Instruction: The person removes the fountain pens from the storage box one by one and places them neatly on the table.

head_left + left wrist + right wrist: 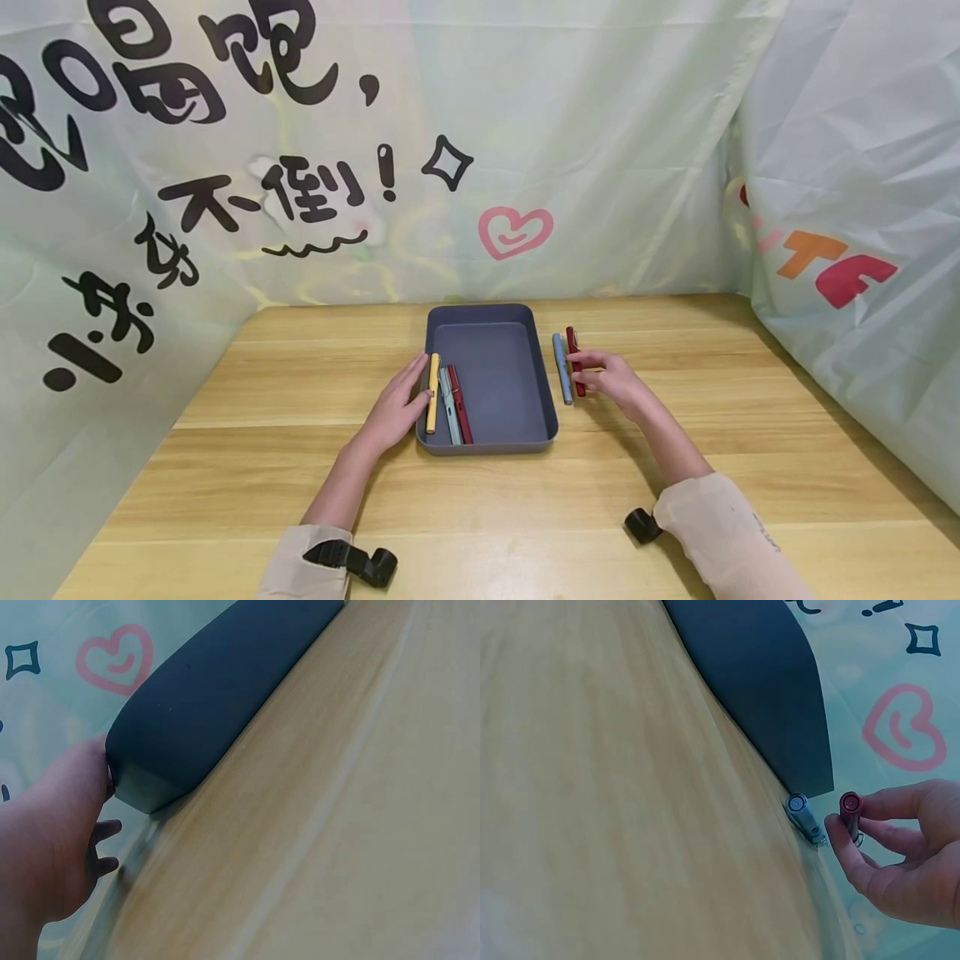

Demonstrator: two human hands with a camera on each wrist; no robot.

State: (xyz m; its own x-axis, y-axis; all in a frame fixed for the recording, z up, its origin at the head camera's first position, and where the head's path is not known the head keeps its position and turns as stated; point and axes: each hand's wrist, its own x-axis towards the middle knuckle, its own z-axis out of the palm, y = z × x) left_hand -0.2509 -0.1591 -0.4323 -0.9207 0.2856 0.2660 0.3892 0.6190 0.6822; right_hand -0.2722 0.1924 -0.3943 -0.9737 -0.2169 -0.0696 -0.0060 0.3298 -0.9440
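A dark grey tray [498, 375] lies on the wooden table. Inside, along its left side, are a yellow pen [433, 417], a pale blue-green pen [451, 407] and a red pen [461, 408]. My left hand [392, 410] holds the tray's left wall, thumb at the rim beside the yellow pen; the left wrist view shows fingers outside the wall. Right of the tray, my right hand [613, 381] pinches a dark red pen [850, 804] between thumb and fingers. Just left of it lies a blue pen [562, 371]. Whether the dark red pen touches the table, I cannot tell.
The wooden table [300, 367] runs back to a printed cloth [600, 167] hanging behind and at both sides. Black wrist cameras sit on both sleeves, the left camera [382, 568] close above the table.
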